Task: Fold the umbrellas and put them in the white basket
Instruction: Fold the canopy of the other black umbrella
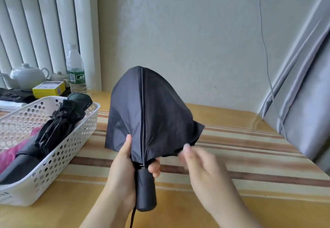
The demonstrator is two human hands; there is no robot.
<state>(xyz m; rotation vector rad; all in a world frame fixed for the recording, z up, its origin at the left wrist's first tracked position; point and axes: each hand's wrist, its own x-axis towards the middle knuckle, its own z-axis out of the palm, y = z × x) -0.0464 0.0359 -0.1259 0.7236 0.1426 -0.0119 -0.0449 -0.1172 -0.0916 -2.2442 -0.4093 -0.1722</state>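
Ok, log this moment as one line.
left hand: grips black umbrella at handle | right hand: blurred, at canopy edge | canopy: loose | white perforated basket: holds folded umbrellas

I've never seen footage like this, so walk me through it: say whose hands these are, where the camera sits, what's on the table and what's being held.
There is no machine here: a person wears one camera on the head, looking down at their own hands. The left hand grips the handle of a dark umbrella, held upright with its canopy collapsed but still loose. The right hand is blurred beside the canopy's edge; I cannot tell if its fingers grip the cloth. On the striped table, at left, a white basket already holds folded umbrellas. Behind it stand a teapot, a yellow box and a water bottle.
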